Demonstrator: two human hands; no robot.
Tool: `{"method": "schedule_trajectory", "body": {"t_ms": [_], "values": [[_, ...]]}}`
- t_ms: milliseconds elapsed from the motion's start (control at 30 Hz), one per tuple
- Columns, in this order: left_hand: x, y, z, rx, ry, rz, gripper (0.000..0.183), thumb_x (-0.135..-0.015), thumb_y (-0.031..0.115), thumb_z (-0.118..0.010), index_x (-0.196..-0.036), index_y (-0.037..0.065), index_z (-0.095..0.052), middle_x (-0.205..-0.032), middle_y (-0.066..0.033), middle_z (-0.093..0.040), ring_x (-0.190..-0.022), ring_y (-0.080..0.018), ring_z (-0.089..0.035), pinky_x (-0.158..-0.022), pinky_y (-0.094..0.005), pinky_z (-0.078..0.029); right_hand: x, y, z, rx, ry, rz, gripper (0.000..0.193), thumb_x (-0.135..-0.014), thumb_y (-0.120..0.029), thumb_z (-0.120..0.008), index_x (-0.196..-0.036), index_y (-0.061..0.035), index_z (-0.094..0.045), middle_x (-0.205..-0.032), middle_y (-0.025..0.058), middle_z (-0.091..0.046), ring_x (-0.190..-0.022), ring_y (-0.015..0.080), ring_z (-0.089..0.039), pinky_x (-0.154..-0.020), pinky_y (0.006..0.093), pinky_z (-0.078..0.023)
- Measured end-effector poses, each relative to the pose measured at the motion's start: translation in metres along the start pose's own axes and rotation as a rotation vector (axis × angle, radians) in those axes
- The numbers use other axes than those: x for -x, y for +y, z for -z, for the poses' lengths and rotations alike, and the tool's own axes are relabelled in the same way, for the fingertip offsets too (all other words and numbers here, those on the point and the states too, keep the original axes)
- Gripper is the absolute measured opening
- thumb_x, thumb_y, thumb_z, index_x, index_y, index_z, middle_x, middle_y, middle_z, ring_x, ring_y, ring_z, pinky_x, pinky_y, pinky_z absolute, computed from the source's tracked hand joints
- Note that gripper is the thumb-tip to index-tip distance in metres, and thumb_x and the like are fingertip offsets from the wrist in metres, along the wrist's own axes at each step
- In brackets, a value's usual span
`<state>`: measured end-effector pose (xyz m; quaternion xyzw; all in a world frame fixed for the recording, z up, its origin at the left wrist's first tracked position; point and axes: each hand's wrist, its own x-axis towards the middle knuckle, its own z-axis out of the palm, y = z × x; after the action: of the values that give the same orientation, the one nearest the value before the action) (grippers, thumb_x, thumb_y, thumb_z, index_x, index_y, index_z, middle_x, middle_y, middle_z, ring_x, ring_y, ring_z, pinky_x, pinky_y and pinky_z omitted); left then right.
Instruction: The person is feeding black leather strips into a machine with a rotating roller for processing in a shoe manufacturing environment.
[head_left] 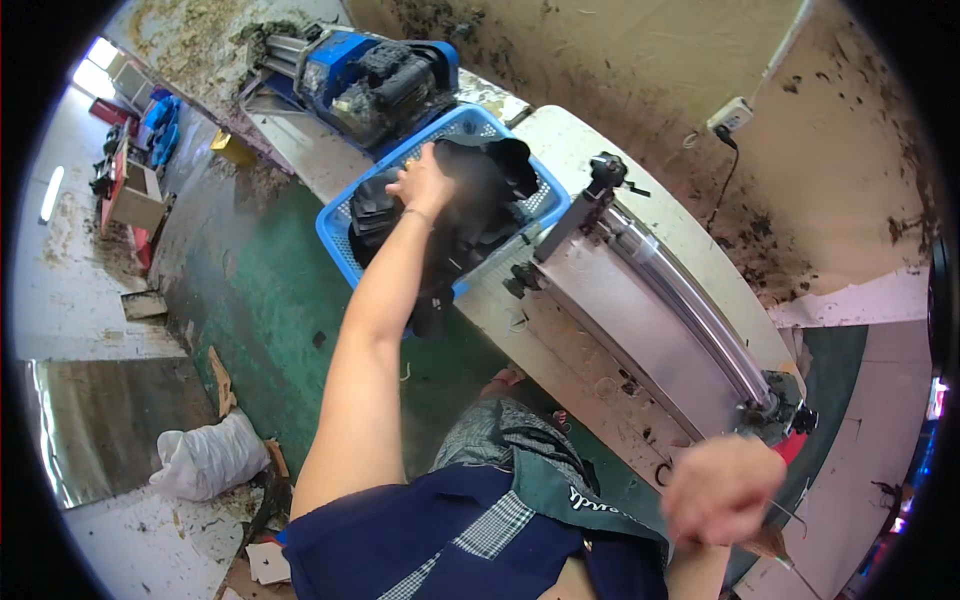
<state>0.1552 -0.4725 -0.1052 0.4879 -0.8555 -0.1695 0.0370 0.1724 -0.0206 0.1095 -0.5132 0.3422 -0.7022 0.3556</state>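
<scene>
My left hand [425, 185] reaches into a blue plastic basket [335, 245] with perforated sides. Its fingers are spread apart over a pile of dark, sheet-like pieces [375, 212]. A blurred black shape lies right beside the palm; I see no grip on it. Black material also hangs over the basket's near edge. My right hand [725, 490] is low on the right, curled like a fist and smeared by motion. Whatever it may hold is hidden. Close by is a wooden-handled tool [768, 545] with thin metal rods; whether the hand touches it I cannot tell.
A metal machine with long rollers [690, 300] stands on the pale worktable [560, 135], right of the basket. Behind the basket sits a blue machine [350, 75] caked with dark residue. A socket [730, 115] with a black cord is on the stained wall. A white sack [215, 455] lies at left.
</scene>
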Motion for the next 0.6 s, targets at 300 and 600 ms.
{"method": "schedule_trajectory", "body": {"t_ms": [300,600], "values": [[0.028,-0.122,0.048,1.510,-0.606,0.133,0.050,-0.070,-0.009,-0.052,-0.119,0.001,-0.053,-0.096,-0.0110,-0.064,-0.080,-0.0203,-0.066,-0.074,-0.0308,-0.057,-0.077,0.226,0.038,-0.207,0.454,-0.894,0.047,-0.095,-0.029,-0.057,-0.126,0.0058,-0.050,-0.118,0.0157,-0.060,-0.096,0.0183,-0.062,-0.089,0.0310,-0.049],[0.088,-0.143,0.062,1.382,-0.637,-0.264,0.075,-0.069,-0.004,-0.069,-0.138,0.005,-0.041,-0.128,-0.0080,-0.053,-0.120,-0.0179,-0.050,-0.102,-0.0313,-0.039,-0.164,0.327,0.029,-0.897,0.814,-0.604,0.041,-0.089,-0.036,-0.064,-0.112,-0.0025,-0.058,-0.106,0.0131,-0.064,-0.101,0.0227,-0.060,-0.082,0.0328,-0.050]]}}
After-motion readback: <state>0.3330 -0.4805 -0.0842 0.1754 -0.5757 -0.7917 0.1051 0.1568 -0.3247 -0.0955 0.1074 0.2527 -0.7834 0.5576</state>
